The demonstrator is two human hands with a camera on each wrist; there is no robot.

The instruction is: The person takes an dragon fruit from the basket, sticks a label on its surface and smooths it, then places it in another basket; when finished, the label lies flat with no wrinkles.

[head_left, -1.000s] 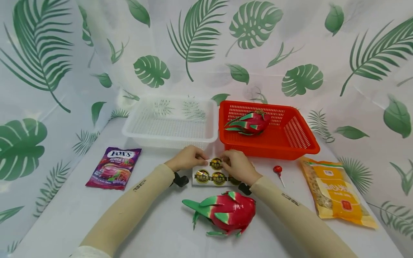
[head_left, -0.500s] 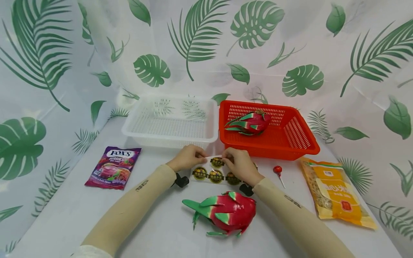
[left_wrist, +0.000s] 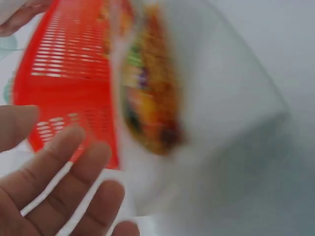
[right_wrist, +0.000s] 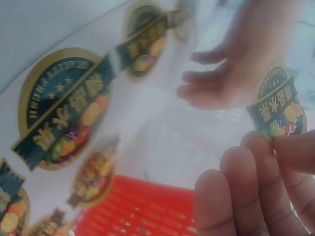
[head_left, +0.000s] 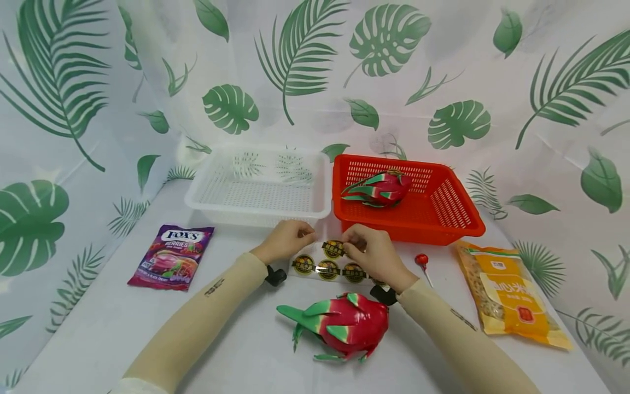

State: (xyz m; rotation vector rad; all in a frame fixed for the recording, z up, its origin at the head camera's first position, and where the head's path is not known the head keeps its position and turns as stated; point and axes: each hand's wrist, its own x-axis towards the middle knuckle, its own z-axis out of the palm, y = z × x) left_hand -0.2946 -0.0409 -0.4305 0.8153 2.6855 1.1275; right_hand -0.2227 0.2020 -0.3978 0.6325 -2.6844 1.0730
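- head view: two hands, one left hand [head_left: 284, 242] and one right hand [head_left: 378, 253], at either side of one sheet of stickers [head_left: 315, 259].
- right grip: pinching one loose sticker [right_wrist: 276, 107] between thumb and finger; the right wrist view shows it apart from the sheet.
- left grip: spread, fingers apart in the left wrist view, just beside the sheet; cannot tell whether it touches.
- sheet: between the hands, three round stickers plainly seen in its near row, part of a fourth by the right wrist.
- two baskets, side by side on one white bench [head_left: 236, 350]: one white basket [head_left: 241, 218] left, one red basket [head_left: 406, 233] right.
- two dragon fruits: one near dragon fruit [head_left: 351, 323] on the bench between the forearms, one far dragon fruit [head_left: 386, 189] inside the red basket.
- two bags, lying flat: one purple bag [head_left: 172, 257] at the left, one orange bag [head_left: 514, 298] at the right.
- one red lollipop [head_left: 421, 259], between the right hand and the orange bag.
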